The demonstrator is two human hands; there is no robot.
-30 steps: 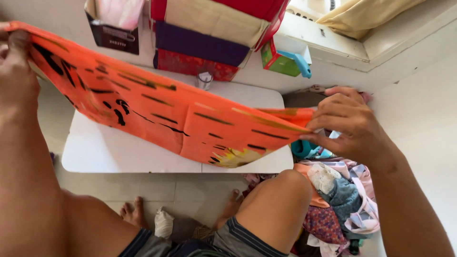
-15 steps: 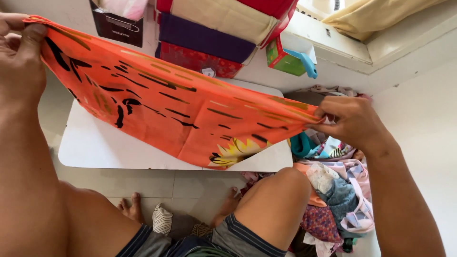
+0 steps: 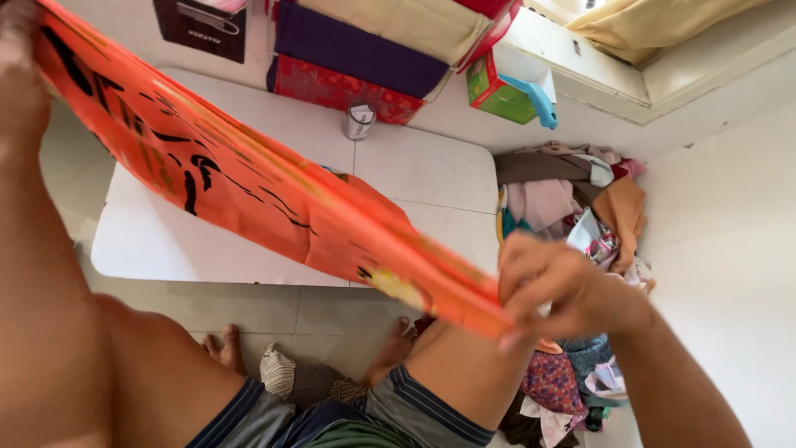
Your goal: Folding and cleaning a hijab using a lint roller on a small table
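STEP: orange cloth (image 3: 249, 187) being stretched flat for folding | HANDS: left hand (image 3: 21, 91) clenched on upper end; right hand (image 3: 551, 286) pinching lower end | PLACE: cloth held above white table's (image 3: 414, 166) front edge | NEXT: ends to be brought together evenly

Orange cloth (image 3: 249, 191): bright orange fabric with black brush-like streaks and a small pale yellow patch near its lower end. Folded lengthwise into a long band, pulled taut, held in the air above the white table. Runs diagonally from 10 o'clock down to 4 o'clock in view. Upper end gripped at the top left corner, lower end pinched just right of centre.
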